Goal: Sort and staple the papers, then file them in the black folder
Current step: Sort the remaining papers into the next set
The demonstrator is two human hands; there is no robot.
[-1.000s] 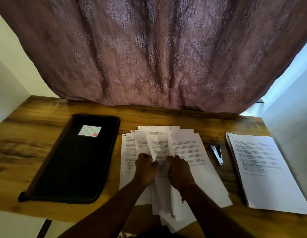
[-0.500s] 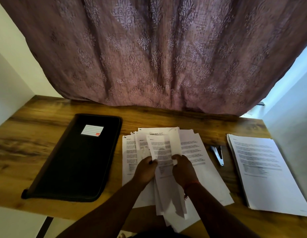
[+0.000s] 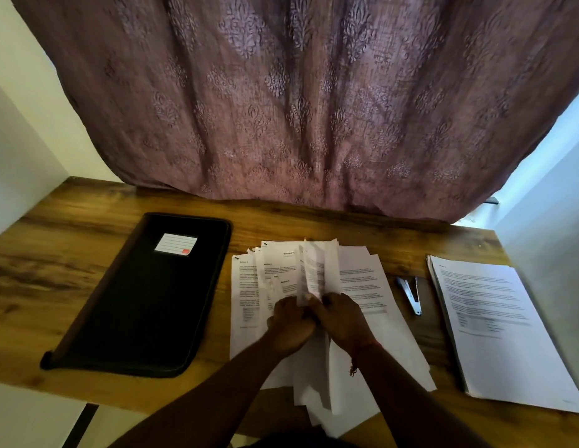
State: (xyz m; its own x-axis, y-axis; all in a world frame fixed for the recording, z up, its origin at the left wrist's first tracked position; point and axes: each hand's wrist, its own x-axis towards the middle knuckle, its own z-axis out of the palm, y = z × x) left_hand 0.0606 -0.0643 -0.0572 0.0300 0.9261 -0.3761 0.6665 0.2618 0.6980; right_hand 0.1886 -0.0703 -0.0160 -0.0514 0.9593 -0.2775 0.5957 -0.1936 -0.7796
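Note:
A loose spread of printed papers lies in the middle of the wooden table. Over it my left hand and my right hand are closed together on a few sheets that stand up, bent and curled, above the pile. The black folder, zipped shut with a white label, lies at the left. A small metal stapler rests right of the pile. A neat stack of papers sits at the far right.
A purple patterned curtain hangs down onto the table's back edge. White walls close in on both sides. Some sheets of the loose pile overhang the table's front edge.
My hands have drawn closer together and the held sheets have risen from flat to upright and curled. The camera view has shifted slightly.

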